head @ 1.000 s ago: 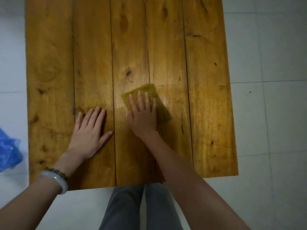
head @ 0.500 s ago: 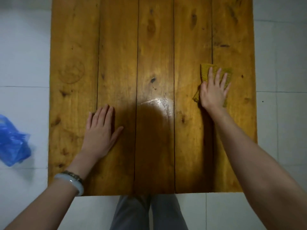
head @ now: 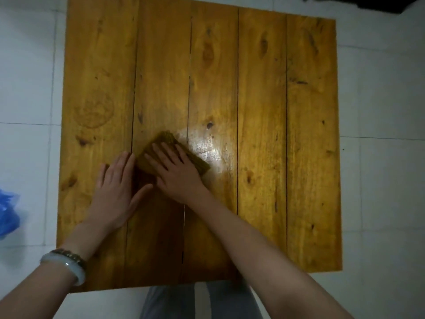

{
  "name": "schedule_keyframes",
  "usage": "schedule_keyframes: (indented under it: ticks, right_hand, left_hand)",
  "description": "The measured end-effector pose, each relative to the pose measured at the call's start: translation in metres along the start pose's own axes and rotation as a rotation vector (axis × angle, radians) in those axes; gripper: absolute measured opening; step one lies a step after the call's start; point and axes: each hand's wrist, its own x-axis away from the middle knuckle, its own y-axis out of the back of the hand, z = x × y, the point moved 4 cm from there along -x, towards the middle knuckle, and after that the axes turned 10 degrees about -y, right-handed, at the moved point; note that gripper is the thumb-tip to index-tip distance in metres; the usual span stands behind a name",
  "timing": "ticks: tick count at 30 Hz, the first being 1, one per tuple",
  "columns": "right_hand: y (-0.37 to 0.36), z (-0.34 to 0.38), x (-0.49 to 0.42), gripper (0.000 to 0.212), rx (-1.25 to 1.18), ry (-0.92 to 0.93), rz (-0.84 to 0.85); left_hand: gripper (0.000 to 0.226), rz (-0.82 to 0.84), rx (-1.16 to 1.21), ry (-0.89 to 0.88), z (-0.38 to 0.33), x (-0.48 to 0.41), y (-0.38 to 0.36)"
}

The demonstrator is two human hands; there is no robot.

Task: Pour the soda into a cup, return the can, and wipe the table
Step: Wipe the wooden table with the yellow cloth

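A wooden plank table (head: 259, 88) fills the view. An olive-green cloth (head: 199, 161) lies on it left of centre. My right hand (head: 177, 171) presses flat on the cloth with straight fingers. My left hand (head: 117, 189) rests flat on the bare wood just to the left, its fingertips close to the cloth's edge. A wet, shiny patch (head: 207, 146) glints on the planks right of the cloth. No can or cup is in view.
White tiled floor (head: 379, 111) surrounds the table. A blue plastic bag (head: 8, 215) lies on the floor at the left. Something dark (head: 368, 3) shows at the top right corner. My grey trouser legs (head: 200, 300) are below the near table edge.
My right hand slid the cloth from the centre out to the right planks and back left beside my left hand. The left hand stayed flat in place.
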Motion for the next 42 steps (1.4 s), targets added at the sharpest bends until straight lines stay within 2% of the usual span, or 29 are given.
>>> schedule_keyframes:
  ticks: [2,7,14,16,18,22,24,26,28,30,32,35,39,42]
  right_hand:
    - [0.006,-0.039,-0.005,0.061,0.009,-0.074,-0.023]
    - [0.029,-0.148,-0.002,0.063,-0.061,-0.422,-0.094]
    - [0.039,-0.280,0.046,0.062,-0.159,-0.798,-0.209]
    - [0.037,-0.322,0.072,0.060,-0.229,-0.954,-0.228]
    - [0.037,-0.348,0.089,0.056,-0.402,-1.031,-0.268]
    - [0.063,-0.336,0.077,0.052,-0.666,-0.937,-0.463]
    - [0.085,-0.313,0.062,0.052,-0.622,-0.813,-0.549]
    - [0.105,-0.286,0.046,0.054,-0.513,-0.684,-0.565]
    - [0.108,-0.252,0.028,0.057,-0.371,-0.538,-0.393]
    - [0.080,-0.215,0.014,0.060,-0.173,-0.356,-0.108]
    - [0.044,-0.196,0.008,0.059,-0.001,-0.254,0.021]
    - [0.019,-0.199,0.004,0.062,0.063,-0.306,0.005]
    - [0.019,-0.207,0.001,0.057,0.095,-0.298,-0.024]
    - [0.026,-0.238,0.008,0.056,0.031,-0.450,-0.027]
  left_hand:
    - [0.088,0.020,-0.018,-0.010,-0.006,-0.008,0.000]
    - [0.085,0.069,-0.111,-0.113,-0.035,-0.038,-0.004]
    - [0.081,0.056,-0.187,-0.167,-0.068,-0.076,0.000]
    - [0.080,0.060,-0.185,-0.160,-0.074,-0.083,0.002]
    - [0.080,0.064,-0.189,-0.155,-0.079,-0.089,0.004]
    - [0.078,0.056,-0.166,-0.157,-0.089,-0.099,0.010]
    - [0.077,0.043,-0.136,-0.146,-0.093,-0.103,0.015]
    - [0.076,0.021,-0.097,-0.132,-0.095,-0.105,0.020]
    - [0.076,0.021,-0.087,-0.122,-0.097,-0.107,0.024]
    - [0.076,0.027,-0.091,-0.114,-0.097,-0.109,0.025]
    - [0.076,0.023,-0.077,-0.105,-0.097,-0.109,0.026]
    - [0.076,0.025,-0.083,-0.095,-0.098,-0.109,0.024]
    - [0.077,0.059,-0.110,-0.112,-0.100,-0.109,0.017]
    - [0.075,0.052,-0.120,-0.119,-0.102,-0.112,0.020]
